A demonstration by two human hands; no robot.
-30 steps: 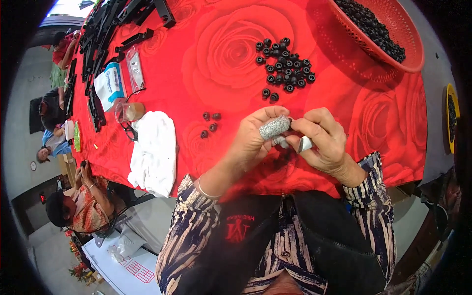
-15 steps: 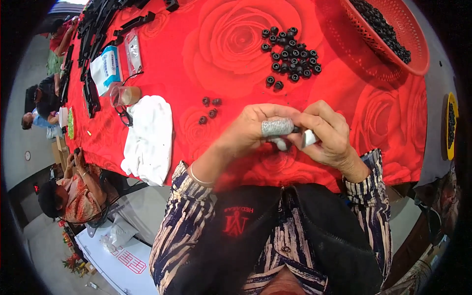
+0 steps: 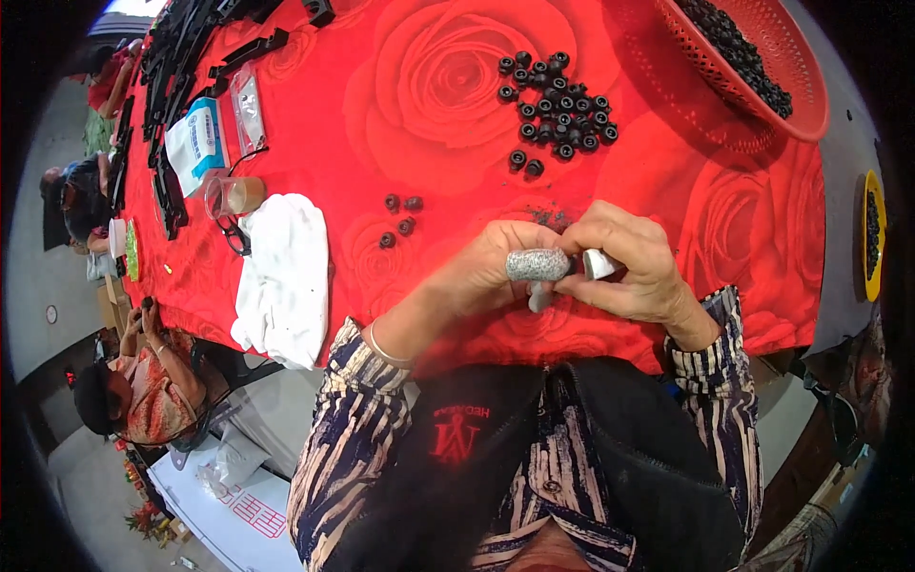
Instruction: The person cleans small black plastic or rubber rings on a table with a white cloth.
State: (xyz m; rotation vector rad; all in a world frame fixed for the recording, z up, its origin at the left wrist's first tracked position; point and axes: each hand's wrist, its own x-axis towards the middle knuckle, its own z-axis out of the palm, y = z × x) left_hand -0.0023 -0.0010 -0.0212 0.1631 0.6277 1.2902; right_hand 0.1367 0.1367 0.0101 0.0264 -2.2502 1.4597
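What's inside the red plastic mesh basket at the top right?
The red plastic mesh basket holds a heap of small black ring-shaped parts. Its tilted wall and the picture's edge hide how deep the heap goes.

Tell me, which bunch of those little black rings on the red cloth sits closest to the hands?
The four loose black rings just left of the left hand, beside the white cloth; the big pile lies farther up the table.

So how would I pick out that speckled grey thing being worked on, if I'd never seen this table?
Start at the red rose-patterned tablecloth and go to its near edge, where the person's two hands meet. The left hand holds a short grey speckled cylinder sideways. Unlike the small black rings heaped farther back, it is pale, glittery and off the table.
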